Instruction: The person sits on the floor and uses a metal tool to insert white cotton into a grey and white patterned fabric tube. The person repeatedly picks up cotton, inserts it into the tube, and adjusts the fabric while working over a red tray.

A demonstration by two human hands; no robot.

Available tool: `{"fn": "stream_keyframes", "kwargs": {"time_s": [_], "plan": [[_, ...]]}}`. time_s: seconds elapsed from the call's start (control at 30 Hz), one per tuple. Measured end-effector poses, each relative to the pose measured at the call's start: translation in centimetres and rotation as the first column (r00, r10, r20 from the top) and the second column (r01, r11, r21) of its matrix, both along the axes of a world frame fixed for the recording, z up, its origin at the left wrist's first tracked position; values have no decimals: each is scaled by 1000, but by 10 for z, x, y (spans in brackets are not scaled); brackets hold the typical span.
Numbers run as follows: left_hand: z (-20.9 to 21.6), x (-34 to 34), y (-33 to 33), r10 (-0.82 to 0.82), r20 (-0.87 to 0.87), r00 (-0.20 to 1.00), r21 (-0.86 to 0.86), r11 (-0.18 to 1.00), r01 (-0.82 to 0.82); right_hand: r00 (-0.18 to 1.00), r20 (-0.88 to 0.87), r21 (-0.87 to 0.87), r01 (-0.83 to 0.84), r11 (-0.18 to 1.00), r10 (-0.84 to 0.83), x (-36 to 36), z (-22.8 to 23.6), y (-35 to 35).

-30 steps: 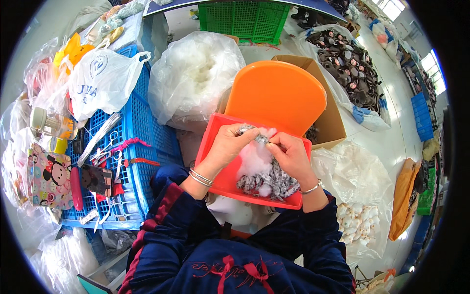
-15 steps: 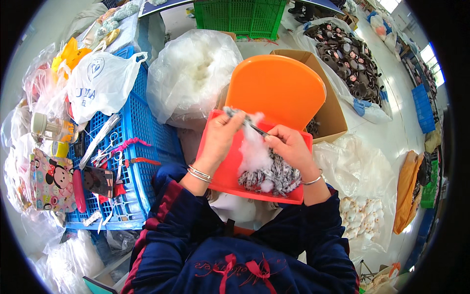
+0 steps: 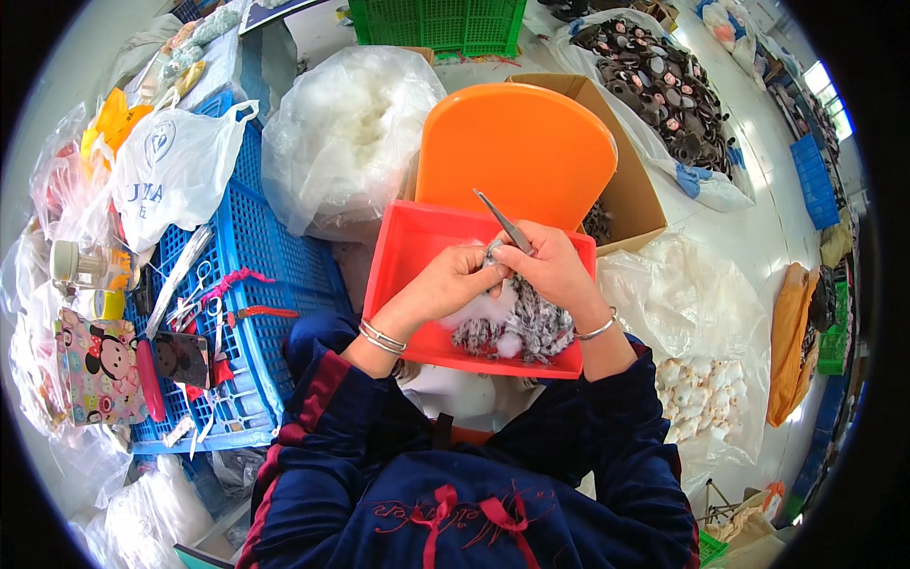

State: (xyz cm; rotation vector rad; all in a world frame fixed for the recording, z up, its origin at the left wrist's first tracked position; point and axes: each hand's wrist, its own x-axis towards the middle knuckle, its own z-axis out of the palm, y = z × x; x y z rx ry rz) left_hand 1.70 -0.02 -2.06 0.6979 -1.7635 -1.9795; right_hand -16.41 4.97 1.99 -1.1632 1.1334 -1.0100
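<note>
Pouch with a cartoon print point(image 3: 100, 370) lies at far left of the frame; above and right of it, a white plastic bag point(image 3: 180, 166) bears a round emblem and dark lettering. At centre, over a red tray point(image 3: 403, 242), the left hand point(image 3: 445, 284) pinches a small grey fluffy piece point(image 3: 494, 254); below, red script decorates the dark jacket point(image 3: 455, 474). The metal tool point(image 3: 502, 223), aimed at the piece half a second ago, now points up, clear; fingers seem to have taken over. Right of centre, the right hand point(image 3: 555, 270) grips tool and piece.

Bright; window point(image 3: 828, 99) glaring upper right; floor point(image 3: 761, 133) shiny; edges bent, corners black.
</note>
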Motion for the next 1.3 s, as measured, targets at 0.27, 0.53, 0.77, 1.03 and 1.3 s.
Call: {"fn": "stream_keyframes", "kwargs": {"time_s": [0.27, 0.53, 0.77, 1.03, 1.3], "plan": [[14, 0, 2, -27, -152, 988, 140, 989, 48, 982, 189, 9, -32, 999, 30, -2, -8, 0], [9, 1, 4, -140, -166, 976, 112, 981, 159, 928, 66, -91, 372, 924, -367, -33, 1, -4], [13, 1, 9, -50, -115, 992, 230, 970, 75, 883, 226, -44, 431, 901, -412, -33, 3, -4], [2, -4, 16, -7, -142, 990, 301, 952, 50, 926, 210, 111, 295, 949, -312, 6, 14, -3], [15, 2, 6, -64, -2, 998, 115, 991, 63, 893, 210, 43, 399, 916, -399, -6, -6, -5]]}}
